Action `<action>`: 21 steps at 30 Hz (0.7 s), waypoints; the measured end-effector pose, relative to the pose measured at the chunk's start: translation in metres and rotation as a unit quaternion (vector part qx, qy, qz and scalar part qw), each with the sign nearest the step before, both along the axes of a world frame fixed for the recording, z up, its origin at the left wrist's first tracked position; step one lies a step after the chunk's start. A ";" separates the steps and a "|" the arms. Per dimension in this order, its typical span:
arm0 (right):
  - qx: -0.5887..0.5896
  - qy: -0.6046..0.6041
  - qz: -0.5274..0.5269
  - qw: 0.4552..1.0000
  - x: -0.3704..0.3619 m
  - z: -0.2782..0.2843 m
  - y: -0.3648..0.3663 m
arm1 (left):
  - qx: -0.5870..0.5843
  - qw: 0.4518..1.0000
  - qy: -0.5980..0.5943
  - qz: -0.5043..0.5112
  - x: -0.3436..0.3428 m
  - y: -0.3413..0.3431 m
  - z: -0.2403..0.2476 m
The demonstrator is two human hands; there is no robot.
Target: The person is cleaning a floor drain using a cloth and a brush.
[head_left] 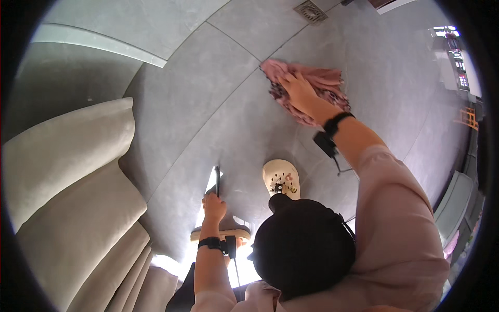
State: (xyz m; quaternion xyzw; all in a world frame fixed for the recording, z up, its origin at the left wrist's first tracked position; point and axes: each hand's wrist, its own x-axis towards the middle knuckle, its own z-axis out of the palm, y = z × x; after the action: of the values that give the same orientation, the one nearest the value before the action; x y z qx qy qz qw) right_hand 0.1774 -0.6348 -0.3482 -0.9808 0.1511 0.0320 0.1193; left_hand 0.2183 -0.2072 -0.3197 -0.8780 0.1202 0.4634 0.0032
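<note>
At the upper right of centre, my right hand (pixel 300 93) presses on a crumpled pink cloth (pixel 325 77) with a dark patterned edge, which lies on the grey tiled floor (pixel 208 78). Its fingers are bent into the fabric. Lower down and to the left, my left hand (pixel 213 207) is closed around a thin dark slab (pixel 218 179), seen nearly edge-on. I cannot make out what kind of thing it is. Black straps with small boxes sit on both wrists.
A beige clog (pixel 281 177) with charms is below the cloth. A large black rounded shape (pixel 304 249) hides the floor behind it. Beige curtain folds (pixel 78 171) line the left. A square floor drain (pixel 311 11) lies at the top, and a pale raised edge (pixel 99 40) at upper left.
</note>
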 end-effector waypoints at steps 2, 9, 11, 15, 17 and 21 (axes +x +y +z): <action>0.006 0.020 -0.013 1.000 0.024 0.000 -0.001 | 0.001 1.000 -0.001 -0.002 0.001 0.004 -0.003; -0.012 0.020 0.078 0.997 -0.042 0.002 0.000 | 0.003 1.000 0.007 -0.008 0.002 0.005 -0.003; 0.024 0.101 0.034 0.994 -0.034 0.012 0.004 | 0.011 1.000 0.010 -0.006 0.001 0.002 0.002; 0.050 0.060 -0.030 0.997 0.050 0.019 -0.004 | 0.018 1.000 0.020 0.002 0.002 -0.002 0.001; 0.028 0.043 -0.011 0.999 0.061 0.015 -0.004 | 0.008 1.000 0.006 0.004 0.002 0.004 0.002; -0.080 -0.039 0.093 0.992 -0.001 0.003 0.000 | -0.013 1.000 0.021 0.007 0.002 0.007 0.004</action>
State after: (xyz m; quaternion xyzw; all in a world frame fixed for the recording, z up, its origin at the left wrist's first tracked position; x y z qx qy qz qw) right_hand 0.1763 -0.6351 -0.3448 -0.9974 0.0568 -0.0080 0.0432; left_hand 0.2198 -0.2000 -0.3161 -0.8688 0.1199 0.4801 -0.0141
